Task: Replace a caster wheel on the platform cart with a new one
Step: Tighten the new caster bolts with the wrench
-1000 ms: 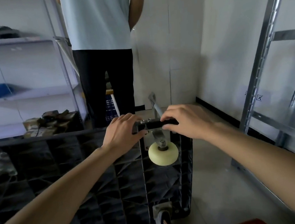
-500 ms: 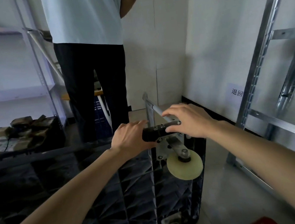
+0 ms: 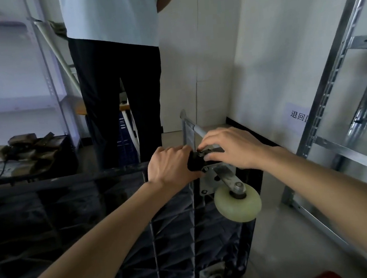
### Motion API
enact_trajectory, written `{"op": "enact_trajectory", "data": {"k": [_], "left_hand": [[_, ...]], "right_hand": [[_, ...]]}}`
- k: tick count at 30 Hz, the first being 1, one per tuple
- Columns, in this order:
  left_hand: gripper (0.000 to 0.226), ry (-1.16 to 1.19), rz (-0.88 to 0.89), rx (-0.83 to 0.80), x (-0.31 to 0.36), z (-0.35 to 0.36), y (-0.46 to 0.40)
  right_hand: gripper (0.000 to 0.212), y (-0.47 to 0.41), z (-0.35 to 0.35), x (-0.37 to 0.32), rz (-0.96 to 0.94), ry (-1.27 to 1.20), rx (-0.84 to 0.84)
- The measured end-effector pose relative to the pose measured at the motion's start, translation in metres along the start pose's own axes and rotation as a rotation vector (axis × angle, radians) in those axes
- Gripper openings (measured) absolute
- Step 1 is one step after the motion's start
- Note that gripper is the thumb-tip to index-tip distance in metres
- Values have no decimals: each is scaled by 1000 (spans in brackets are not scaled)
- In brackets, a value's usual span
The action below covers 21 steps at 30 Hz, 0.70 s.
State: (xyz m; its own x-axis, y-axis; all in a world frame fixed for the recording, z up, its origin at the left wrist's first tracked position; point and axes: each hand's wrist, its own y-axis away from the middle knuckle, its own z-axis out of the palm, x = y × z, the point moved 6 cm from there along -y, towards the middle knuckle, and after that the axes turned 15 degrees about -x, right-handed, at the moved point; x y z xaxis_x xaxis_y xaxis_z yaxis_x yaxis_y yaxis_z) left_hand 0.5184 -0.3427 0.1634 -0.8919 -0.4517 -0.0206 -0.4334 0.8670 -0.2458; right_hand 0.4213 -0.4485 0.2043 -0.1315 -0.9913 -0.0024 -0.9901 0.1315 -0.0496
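Both hands, left hand (image 3: 171, 165) and right hand (image 3: 231, 148), hold black tool (image 3: 195, 160) above caster wheel (image 3: 238, 203)

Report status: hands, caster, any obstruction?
Left hand grips black tool. Right hand pinches its head at the caster plate. Cream caster wheel still mounted. Bystander stands beyond cart.

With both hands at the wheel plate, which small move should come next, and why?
Probably keep turning the top bolt: the right hand pinches it, the left hand grips the dark tool, and the cream wheel is on its plate.
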Motion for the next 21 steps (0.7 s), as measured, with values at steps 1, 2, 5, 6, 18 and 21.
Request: {"op": "enact_trajectory", "data": {"k": [1,2,5,6,18,21], "left_hand": [[55,2,-7,1,2,0,-1],[56,2,-8,1,4,1,-1],[57,-5,-23,23,6,3,1],[57,-2,-30,26,5,3,1],[49,37,-85,-87,7,-4,-5],[49,20,-88,-56,8,-2,-2]], "right_hand": [[30,0,0,2,-3,6,6],[29,0,-1,3,-5,0,15],[24,-3,0,5,-18,-4,20],[22,-5,0,4,-24,0,14],[16,2,0,3,-136,-37,92],[18,14,4,0,-164,42,123]]}}
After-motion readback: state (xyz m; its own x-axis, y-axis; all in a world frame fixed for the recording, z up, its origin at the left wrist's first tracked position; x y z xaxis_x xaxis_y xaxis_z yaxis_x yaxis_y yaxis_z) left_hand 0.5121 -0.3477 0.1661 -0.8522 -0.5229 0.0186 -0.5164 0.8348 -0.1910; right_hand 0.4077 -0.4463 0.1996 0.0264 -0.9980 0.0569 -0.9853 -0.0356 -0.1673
